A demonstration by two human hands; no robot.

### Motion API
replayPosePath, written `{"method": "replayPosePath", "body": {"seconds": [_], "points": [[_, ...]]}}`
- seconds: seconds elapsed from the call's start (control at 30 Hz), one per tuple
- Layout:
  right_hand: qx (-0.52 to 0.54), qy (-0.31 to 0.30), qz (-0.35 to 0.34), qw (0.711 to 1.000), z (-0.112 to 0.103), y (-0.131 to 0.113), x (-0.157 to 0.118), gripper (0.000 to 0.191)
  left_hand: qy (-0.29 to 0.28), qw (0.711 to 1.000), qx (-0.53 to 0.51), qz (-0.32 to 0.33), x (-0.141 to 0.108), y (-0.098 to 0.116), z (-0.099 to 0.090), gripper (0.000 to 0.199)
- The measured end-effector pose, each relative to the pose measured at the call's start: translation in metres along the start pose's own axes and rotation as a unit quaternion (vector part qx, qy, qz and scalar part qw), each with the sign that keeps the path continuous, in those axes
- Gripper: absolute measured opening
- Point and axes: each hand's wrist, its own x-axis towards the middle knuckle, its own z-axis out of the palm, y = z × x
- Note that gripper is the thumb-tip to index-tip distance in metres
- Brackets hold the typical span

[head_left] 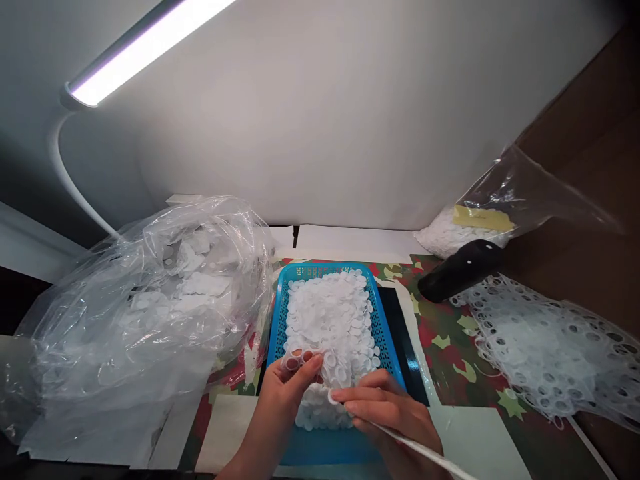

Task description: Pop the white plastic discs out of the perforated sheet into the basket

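Observation:
Over the blue plastic basket [279,313], my left hand [289,390] pinches a small clear plastic sheet with rings [334,368] between thumb and fingers. My right hand [395,413] is closed around a thin white stick [425,453], which slants down to the lower right; its working end is hidden by my fingers. Close to those fingertips is a small white disc [333,397], and I cannot tell whether they touch it. Heaped in the basket are many small white round discs [325,307].
To the left lies a large clear plastic bag [150,320] with white pieces inside. A black handle-like object [460,270] and a pile of clear hole-punched sheets [545,360] lie at the right. Behind them stands a bag of white pieces [445,230]. A lamp [150,50] hangs above.

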Motion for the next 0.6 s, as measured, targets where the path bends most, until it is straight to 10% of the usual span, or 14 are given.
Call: {"method": "replayPosePath", "body": {"seconds": [0.23, 0.6], "points": [[0.045, -0.005, -0.007, 0.999, -0.006, -0.001, -0.004, 0.023, 0.061, 0.991, 0.090, 0.072, -0.003, 0.011, 0.001, 0.026], [-0.070, 0.134, 0.175, 0.973, -0.001, 0.005, -0.006, 0.013, 0.044, 0.976, 0.180, 0.115, -0.018, 0.021, 0.013, 0.039]]}}
